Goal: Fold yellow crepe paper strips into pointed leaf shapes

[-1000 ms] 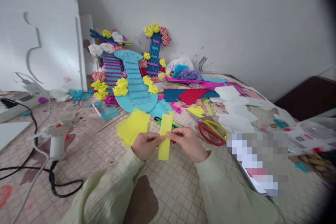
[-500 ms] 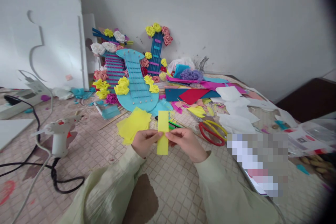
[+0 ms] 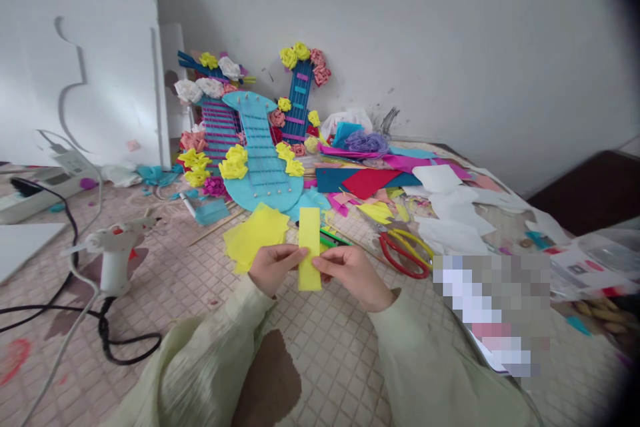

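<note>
A narrow strip of yellow crepe paper (image 3: 309, 230) stands upright between my two hands. My left hand (image 3: 273, 267) pinches its left edge between thumb and fingers. On the opposite edge, my right hand (image 3: 357, 275) pinches it slightly lower down. Behind my left hand lies a loose stack of yellow paper squares (image 3: 255, 233) on the table. A green-handled tool (image 3: 333, 237) is partly hidden behind the strip and my right hand. To the right of that hand rest scissors with red and yellow handles (image 3: 406, 255).
A glue gun (image 3: 115, 257) with trailing cables stands at left, near a power strip (image 3: 47, 190). Guitar-shaped crafts with paper flowers, one light blue (image 3: 260, 180), lean at the back. Coloured and white paper scraps (image 3: 453, 207) cover the back right. A blurred-out object (image 3: 493, 313) lies at right.
The yellow strip has tilted a little and risen slightly. My fingers have shifted along its edges, the left a little higher and the right a little lower. The view has moved slightly.
</note>
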### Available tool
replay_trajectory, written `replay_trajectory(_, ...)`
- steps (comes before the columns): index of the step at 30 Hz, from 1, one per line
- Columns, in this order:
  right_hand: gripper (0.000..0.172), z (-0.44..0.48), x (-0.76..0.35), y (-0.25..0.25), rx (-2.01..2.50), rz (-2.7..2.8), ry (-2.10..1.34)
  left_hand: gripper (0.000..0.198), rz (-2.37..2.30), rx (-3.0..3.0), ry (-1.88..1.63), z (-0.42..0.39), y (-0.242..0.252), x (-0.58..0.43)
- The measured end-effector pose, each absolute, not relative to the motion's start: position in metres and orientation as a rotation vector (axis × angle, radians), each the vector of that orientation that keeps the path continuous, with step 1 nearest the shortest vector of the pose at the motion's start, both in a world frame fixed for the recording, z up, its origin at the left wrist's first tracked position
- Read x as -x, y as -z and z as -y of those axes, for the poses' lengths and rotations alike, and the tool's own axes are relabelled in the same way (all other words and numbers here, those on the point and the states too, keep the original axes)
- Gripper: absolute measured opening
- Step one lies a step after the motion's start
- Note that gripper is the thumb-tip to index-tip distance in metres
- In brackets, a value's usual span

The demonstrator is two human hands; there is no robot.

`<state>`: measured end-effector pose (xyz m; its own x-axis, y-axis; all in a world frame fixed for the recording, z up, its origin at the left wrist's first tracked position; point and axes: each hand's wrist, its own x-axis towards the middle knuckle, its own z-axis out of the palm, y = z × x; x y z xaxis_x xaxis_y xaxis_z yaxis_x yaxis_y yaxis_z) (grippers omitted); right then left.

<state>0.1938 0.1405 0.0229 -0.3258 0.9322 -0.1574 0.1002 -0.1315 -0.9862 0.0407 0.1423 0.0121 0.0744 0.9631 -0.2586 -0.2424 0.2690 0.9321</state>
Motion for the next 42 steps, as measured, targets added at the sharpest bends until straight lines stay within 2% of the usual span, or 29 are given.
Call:
replay_trajectory(18, 0.026, -0.134, -0.189, -0.017, 1.186, 1.566, -1.511, 0.023, -1.091, -0.699, -1.128, -0.144, -0.014, -0.038)
replay_trajectory(26, 0.024, -0.128, -0.184, -0.021, 1.177, 1.579, -1.602, 0.033, -1.037, -0.889, -0.935, -0.136, -0.008, -0.046)
replay_trajectory(42, 0.033, -0.12, -0.181, -0.026, 1.063, 1.614, -1.87, 0.031, -1.172, -0.469, -1.332, -0.151, -0.028, -0.028)
